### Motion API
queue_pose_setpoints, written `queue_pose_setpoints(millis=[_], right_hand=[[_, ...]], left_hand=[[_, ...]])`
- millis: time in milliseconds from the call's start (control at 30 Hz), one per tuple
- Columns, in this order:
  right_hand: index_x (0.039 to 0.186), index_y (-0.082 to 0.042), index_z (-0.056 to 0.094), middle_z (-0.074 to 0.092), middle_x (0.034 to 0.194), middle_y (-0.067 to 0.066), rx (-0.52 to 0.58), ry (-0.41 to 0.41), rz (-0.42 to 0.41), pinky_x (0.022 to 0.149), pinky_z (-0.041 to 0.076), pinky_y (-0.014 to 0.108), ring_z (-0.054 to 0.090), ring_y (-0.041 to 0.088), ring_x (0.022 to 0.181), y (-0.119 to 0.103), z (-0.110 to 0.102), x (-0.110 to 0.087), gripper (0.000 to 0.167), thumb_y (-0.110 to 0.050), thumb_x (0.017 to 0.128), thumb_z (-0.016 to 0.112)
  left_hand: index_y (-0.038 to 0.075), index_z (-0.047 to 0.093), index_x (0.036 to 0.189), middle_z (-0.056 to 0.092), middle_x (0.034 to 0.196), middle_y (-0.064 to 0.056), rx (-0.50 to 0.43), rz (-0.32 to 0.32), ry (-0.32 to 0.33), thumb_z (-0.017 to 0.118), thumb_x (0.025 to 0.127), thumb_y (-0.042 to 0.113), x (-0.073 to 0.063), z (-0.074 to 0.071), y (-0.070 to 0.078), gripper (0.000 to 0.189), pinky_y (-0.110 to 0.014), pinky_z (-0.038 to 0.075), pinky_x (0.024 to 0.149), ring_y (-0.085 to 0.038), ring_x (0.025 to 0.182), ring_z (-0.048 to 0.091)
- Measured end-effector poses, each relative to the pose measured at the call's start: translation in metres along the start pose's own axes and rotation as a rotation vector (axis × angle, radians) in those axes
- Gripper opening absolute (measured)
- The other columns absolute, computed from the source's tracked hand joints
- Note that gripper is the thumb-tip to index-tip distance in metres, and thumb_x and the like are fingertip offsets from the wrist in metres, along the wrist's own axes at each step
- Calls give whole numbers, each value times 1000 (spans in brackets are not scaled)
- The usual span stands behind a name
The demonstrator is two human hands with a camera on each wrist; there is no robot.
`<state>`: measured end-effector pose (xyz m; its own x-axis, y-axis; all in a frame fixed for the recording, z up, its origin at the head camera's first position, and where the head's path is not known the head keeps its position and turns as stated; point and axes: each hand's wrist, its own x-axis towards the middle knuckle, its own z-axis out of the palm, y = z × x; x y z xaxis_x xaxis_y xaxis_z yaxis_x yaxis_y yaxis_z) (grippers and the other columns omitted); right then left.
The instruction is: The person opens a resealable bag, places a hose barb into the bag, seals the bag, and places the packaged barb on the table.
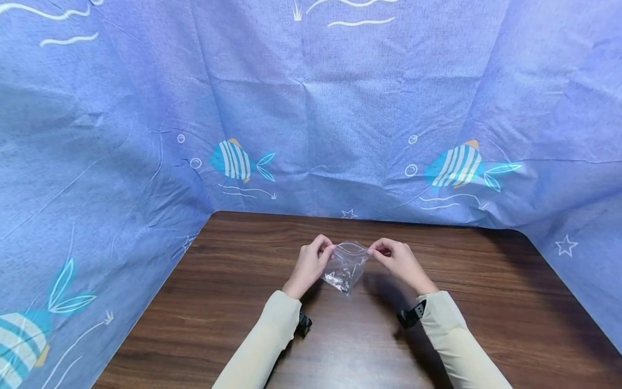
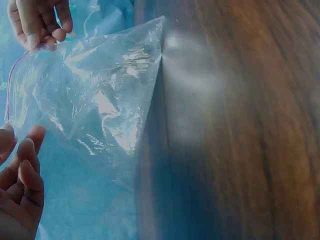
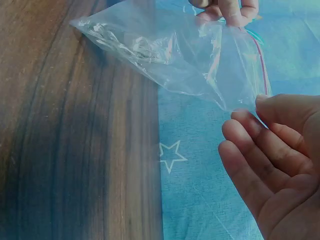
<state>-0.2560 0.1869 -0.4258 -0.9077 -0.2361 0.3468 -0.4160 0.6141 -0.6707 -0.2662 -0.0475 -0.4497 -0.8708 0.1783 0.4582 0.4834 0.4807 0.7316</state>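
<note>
A clear zip-lock bag point(image 1: 346, 270) hangs between the two hands over the table, its mouth toward the top. My left hand point(image 1: 311, 262) pinches one upper corner, and my right hand point(image 1: 399, 262) pinches the opposite one. In the head view the mouth looks slightly parted, and small shiny bits show low in the bag; their kind cannot be told. A red line runs along the seal of the bag point(image 3: 195, 60) in the right wrist view. The bag point(image 2: 95, 90) narrows to a creased lower corner near the wood in the left wrist view.
The brown wood-grain table point(image 1: 233, 324) spreads beneath both arms. A blue curtain point(image 1: 350, 119) with striped fish stands behind it and along its sides. Dark straps with small devices point(image 1: 412, 314) sit on both wrists.
</note>
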Motion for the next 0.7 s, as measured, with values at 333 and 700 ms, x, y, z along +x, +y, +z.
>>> queue_pose_setpoints(millis=[333,700], right_hand=[[93,-4,68,65,80,10,138,-12,62,61,44,21,57,10,68,0,-11,4,12,-16,93,63],[96,-2,66,64,81,15,147,-43,96,59,43,19,53,2,66,2,-12,6,16,-17,94,62]], left_hand=[[3,63,87,65,78,-9,-133,-33,11,63,93,13,4,-7,8,12,-17,45,61,-12,66,57],[2,64,88,70,80,-18,-213,-107,-126,62,93,14,9,-18,12,14,-20,45,61,-27,70,65]])
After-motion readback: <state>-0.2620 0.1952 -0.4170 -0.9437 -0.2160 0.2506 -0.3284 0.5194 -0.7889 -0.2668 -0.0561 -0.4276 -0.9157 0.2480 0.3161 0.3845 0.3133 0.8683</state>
